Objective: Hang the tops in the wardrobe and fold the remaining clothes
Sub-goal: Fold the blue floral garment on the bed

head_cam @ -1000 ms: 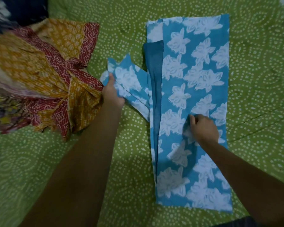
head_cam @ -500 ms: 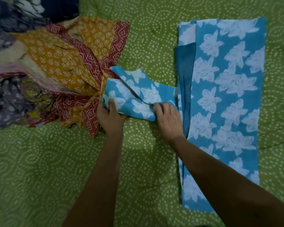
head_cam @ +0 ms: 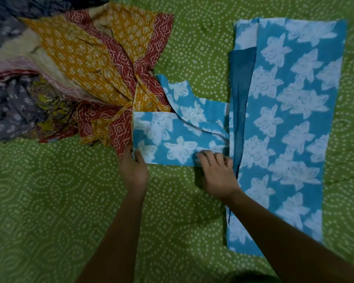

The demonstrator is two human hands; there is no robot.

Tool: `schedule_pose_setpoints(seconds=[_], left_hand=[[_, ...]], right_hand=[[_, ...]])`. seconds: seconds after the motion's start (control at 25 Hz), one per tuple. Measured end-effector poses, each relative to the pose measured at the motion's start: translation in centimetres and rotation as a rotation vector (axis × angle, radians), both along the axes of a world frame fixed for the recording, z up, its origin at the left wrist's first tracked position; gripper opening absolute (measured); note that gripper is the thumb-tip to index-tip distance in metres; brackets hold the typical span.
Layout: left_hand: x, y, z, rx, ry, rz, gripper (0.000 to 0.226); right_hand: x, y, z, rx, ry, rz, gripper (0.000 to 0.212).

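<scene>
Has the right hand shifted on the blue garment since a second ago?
Yes. The right hand left the blue floral garment body and moved left onto its sleeve, toward the mustard-and-red garment.

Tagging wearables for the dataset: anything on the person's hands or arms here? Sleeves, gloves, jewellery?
Nothing worn that shows. Left hand and right hand are bare, no gloves; no rings or watch visible in the dim light. Both forearms are bare right to the frame's bottom edge, with no sleeve in view.
</scene>
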State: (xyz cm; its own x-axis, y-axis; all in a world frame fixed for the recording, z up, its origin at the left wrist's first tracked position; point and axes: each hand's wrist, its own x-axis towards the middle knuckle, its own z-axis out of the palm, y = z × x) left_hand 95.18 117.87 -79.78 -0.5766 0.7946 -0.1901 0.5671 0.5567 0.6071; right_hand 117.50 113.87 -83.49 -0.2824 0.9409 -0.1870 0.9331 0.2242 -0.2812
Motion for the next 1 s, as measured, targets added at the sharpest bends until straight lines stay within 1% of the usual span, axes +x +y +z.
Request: schedule_pose_setpoints(seconds=[0.04, 0.08, 0.12, 0.16, 0.2, 0.24, 0.28, 0.32, 0.4, 0.44, 0.48, 0.56, 0.6, 0.64, 0.68, 0.72, 0.76, 0.8, 0.84, 0.88, 0.92, 0.96, 1.0], left_hand=[[-0.4, -0.2, -0.4, 0.002, 0.014, 0.018, 0.025], [-0.8, -0.1, -0.5, 0.046, 0.003, 0.069, 0.024], [-0.9, 0.4, -0.2, 0.118, -0.013, 0.159, 0.024], [-0.9, 1.1, 0.2, 0.186, -0.023, 0.254, 0.024], [-0.5, 1.9, 0.6, 0.233, -0.031, 0.31, 0.025], [0.2, 2.5, 1.0, 0.249, -0.03, 0.306, 0.025], [1.4, 3.0, 1.4, 0.24, -0.038, 0.249, 0.024], [2.8, 3.3, 1.7, 0.21, -0.067, 0.165, 0.025], [5.4, 4.0, 1.9, 0.109, -0.207, 0.037, 0.029], [6.2, 4.5, 1.7, 0.051, -0.293, 0.016, 0.031], [6.8, 5.2, 1.4, -0.016, -0.358, 0.009, 0.034], [7.1, 6.5, 1.2, -0.107, -0.449, 0.013, 0.046], [7.2, 6.8, 1.3, -0.127, -0.496, 0.018, 0.048], [7.5, 7.0, 1.4, -0.144, -0.521, 0.016, 0.054], [7.8, 6.9, 1.7, -0.155, -0.502, 0.008, 0.063], [8.0, 6.6, 1.8, -0.153, -0.433, -0.006, 0.068], [8.0, 6.3, 1.8, -0.146, -0.321, -0.015, 0.067], [7.8, 6.0, 1.9, -0.141, -0.192, 0.003, 0.058], [7.3, 5.8, 2.1, -0.138, -0.073, 0.042, 0.043], [6.3, 5.8, 2.0, -0.131, -0.001, 0.085, 0.031], [5.1, 5.6, 1.8, -0.1, 0.03, 0.136, 0.027], [3.9, 5.3, 1.7, -0.058, 0.034, 0.19, 0.028], [3.0, 4.8, 1.6, -0.019, 0.019, 0.219, 0.03]], right_hand=[[-0.2, 0.6, 0.6, -0.019, 0.044, -0.023, 0.057], [-0.5, 1.8, 1.0, 0.027, 0.052, -0.072, 0.055], [-0.8, 3.4, 1.4, 0.097, 0.021, -0.143, 0.055], [-1.1, 5.3, 1.6, 0.125, -0.03, -0.217, 0.057], [-1.1, 7.3, 1.6, 0.081, -0.078, -0.266, 0.059], [-1.1, 9.0, 1.5, -0.015, -0.11, -0.293, 0.061], [-1.0, 10.3, 1.5, -0.144, -0.077, -0.315, 0.061], [-1.0, 11.4, 1.5, -0.276, 0.024, -0.349, 0.06], [-1.3, 12.4, 1.8, -0.51, 0.293, -0.424, 0.064], [-1.6, 12.4, 2.1, -0.549, 0.368, -0.427, 0.065], [-2.1, 12.2, 2.5, -0.533, 0.42, -0.404, 0.06], [-3.3, 11.2, 3.2, -0.374, 0.472, -0.265, 0.038], [-3.9, 10.5, 3.3, -0.299, 0.466, -0.168, 0.032], [-4.3, 9.8, 3.4, -0.271, 0.441, -0.083, 0.032], [-4.6, 9.2, 3.6, -0.278, 0.393, -0.019, 0.035], [-5.0, 8.6, 3.9, -0.307, 0.34, 0.017, 0.038], [-5.4, 8.0, 4.1, -0.318, 0.285, 0.065, 0.04], [-5.7, 7.4, 4.4, -0.316, 0.239, 0.12, 0.043], [-6.1, 6.9, 4.9, -0.273, 0.196, 0.186, 0.045], [-6.4, 6.4, 4.8, -0.202, 0.148, 0.259, 0.049], [-6.3, 5.9, 4.5, -0.132, 0.118, 0.288, 0.053], [-6.0, 5.5, 4.3, -0.125, 0.103, 0.258, 0.054], [-5.5, 5.2, 4.0, -0.152, 0.081, 0.198, 0.05]])
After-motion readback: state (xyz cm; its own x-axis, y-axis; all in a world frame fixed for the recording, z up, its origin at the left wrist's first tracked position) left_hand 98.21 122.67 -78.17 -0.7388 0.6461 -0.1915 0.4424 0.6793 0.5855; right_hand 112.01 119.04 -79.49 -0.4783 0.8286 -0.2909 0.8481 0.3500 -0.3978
